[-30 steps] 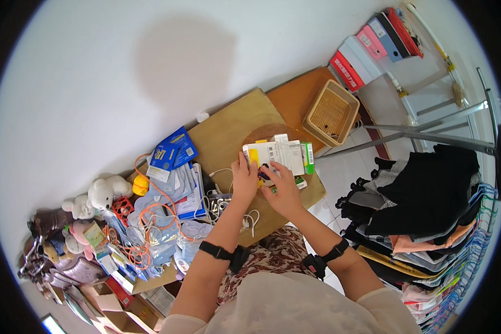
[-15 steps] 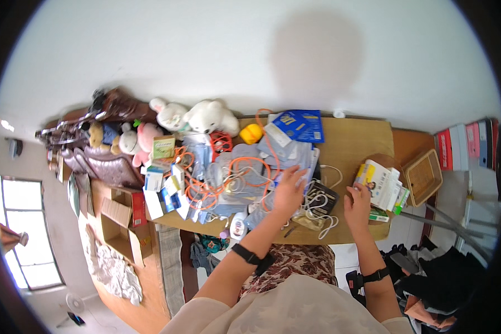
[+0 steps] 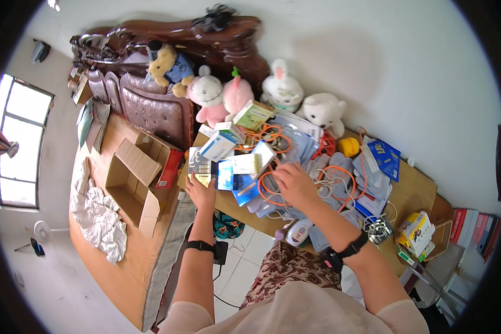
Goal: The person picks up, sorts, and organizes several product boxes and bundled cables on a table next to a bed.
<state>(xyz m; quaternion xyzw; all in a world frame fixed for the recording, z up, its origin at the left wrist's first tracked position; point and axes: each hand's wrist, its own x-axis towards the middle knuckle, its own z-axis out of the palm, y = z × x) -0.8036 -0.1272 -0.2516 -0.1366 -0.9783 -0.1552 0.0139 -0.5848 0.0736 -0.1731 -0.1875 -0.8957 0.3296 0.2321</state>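
The left hand (image 3: 201, 192) rests at the near-left edge of the wooden bench (image 3: 414, 192), its grip pinching a small dark printed carton (image 3: 200, 165) with a glossy face and a pale yellow strip along the bottom. The right hand (image 3: 295, 185) lies flat among the clutter in the middle, fingers loosely spread over a coil of thin orange cable (image 3: 273, 186) and soft, crinkled clear plastic pouches (image 3: 339, 189); whether it actually grips anything I cannot tell. Just beside the carton lie flat blue-and-white cardboard boxes (image 3: 234, 172), stacked askew. Behind them, against the white wall, a row of plush toys (image 3: 284, 89) sits: fuzzy white, pink and tan, rounded shapes. A smooth yellow ball-like thing (image 3: 349, 147) sits near a glossy blue packet (image 3: 385, 158). To the left, open corrugated cardboard boxes (image 3: 133, 178) rest on a wooden bed platform (image 3: 103, 267), beside a rumpled white cloth (image 3: 97, 214).
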